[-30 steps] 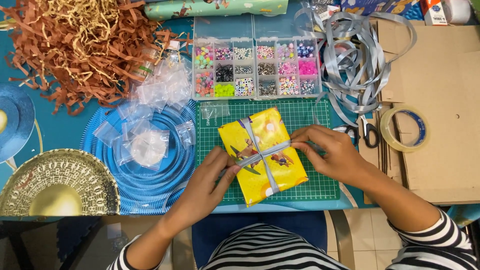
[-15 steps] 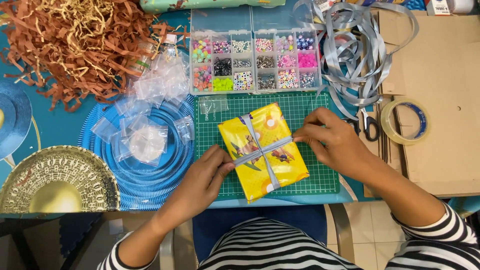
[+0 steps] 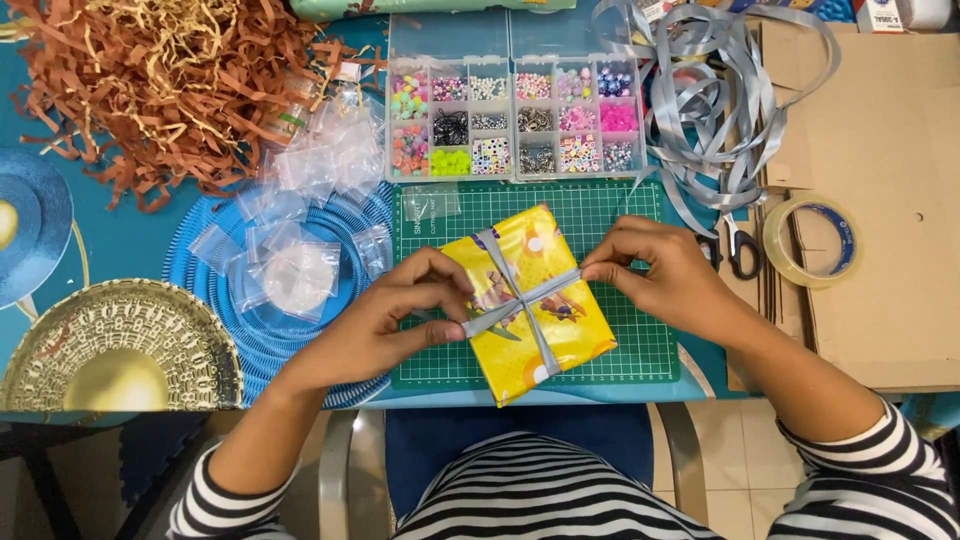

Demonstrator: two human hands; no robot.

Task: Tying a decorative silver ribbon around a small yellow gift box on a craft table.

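Nearest to us sit our striped sleeves, and just beyond them our two hands meet over a yellow paper-wrapped parcel (image 3: 530,300) that lies tilted on a green gridded cutting mat (image 3: 620,215); a grey satin ribbon (image 3: 520,300) crosses the parcel in two bands, one lengthwise and one across. Our left hand (image 3: 385,325) rests on the parcel's left edge, fingers curled and pinching the ribbon's left end against the wrapping; our right hand (image 3: 665,280) is closed on the ribbon's right end at the parcel's right edge, pulling it taut across the top.

To the left of the mat lies a coiled blue corrugated paper strip (image 3: 270,330) with small clear plastic zip bags (image 3: 300,275) scattered on it; nearer and further left — a gold embossed round tray (image 3: 120,350). To the right of our right hand we see black-handled scissors (image 3: 740,250), then a roll of clear adhesive tape (image 3: 810,240) on flat brown cardboard sheets (image 3: 880,150).

Beyond the mat stands a clear plastic compartment box of coloured beads (image 3: 515,120); a loose heap of grey ribbon (image 3: 710,100) lies to its right, and a pile of brown and tan shredded paper (image 3: 170,80) fills the far left.
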